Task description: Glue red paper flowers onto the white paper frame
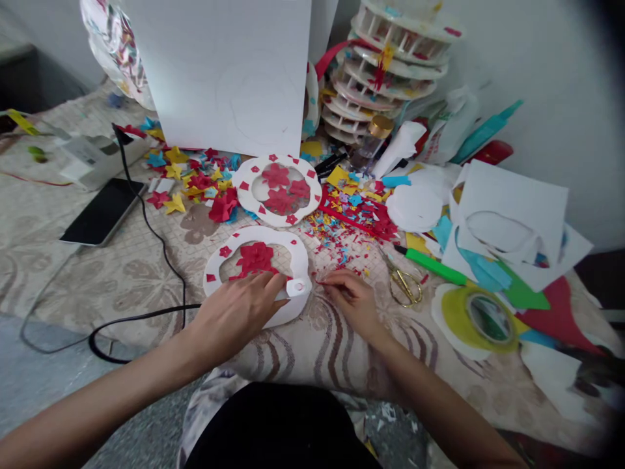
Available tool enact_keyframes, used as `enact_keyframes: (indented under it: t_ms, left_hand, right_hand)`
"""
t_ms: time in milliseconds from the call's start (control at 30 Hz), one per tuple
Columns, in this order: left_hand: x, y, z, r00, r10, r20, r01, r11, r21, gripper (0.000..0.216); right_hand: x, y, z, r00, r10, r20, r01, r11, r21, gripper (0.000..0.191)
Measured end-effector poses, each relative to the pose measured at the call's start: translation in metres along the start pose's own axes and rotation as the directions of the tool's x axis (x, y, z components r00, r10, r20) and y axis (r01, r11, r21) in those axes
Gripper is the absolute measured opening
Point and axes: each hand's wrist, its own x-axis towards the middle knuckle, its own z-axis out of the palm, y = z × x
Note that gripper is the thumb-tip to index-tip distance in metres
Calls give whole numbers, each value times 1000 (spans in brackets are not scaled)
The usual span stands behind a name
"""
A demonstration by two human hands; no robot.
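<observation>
Head view: white ring [254, 244] with red flower; my left grip [234, 312] lies open on it, right grip [352, 301] beside it pinches a scrap [323, 283].

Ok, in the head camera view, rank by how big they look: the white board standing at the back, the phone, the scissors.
Largest to smallest, as they appear:
1. white board
2. phone
3. scissors
The board stands farthest from the camera and still looks largest, so its rank is safe.
</observation>
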Motion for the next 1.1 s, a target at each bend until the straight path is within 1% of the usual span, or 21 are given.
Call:
enact_keyframes:
  t_ms: [167,300,433,567,733,833,1000,1100]
  left_hand:
    - [-6,-1,2,1000,22,11,-22,999,-29,16]
    - [-9,0,2,1000,20,-12,-20,998,-51,14]
    - [-7,0,3,999,1,-40,-1,1000,-14,16]
    - [-6,-1,2,999,-21,-25,20,1000,-1,19]
    - [-10,-2,2,1000,-22,-17,22,1000,-5,23]
    - [-10,-2,4,1000,-16,-24,15,1000,-19,23]
    - [-9,-2,5,1000,-30,-3,30,999,-38,20]
    - [-10,-1,5,1000,-22,-18,21,999,-45,20]
  right_hand:
    - [0,0,0,1000,-12,6,12,1000,16,12]
    - [3,-3,3,999,-13,47,11,999,47,13]
    - [13,-8,9,994,20,112,-30,996,87,13]
    - [23,-9,14,986,76,150,-86,994,64,12]
    - [23,-5,18,979,156,131,-167,983,82,13]
    - [22,-6,19,975,182,125,-195,975,105,13]
    - [21,-7,20,971,209,112,-223,965,134,12]
    - [20,-7,21,968,222,116,-239,959,155,12]
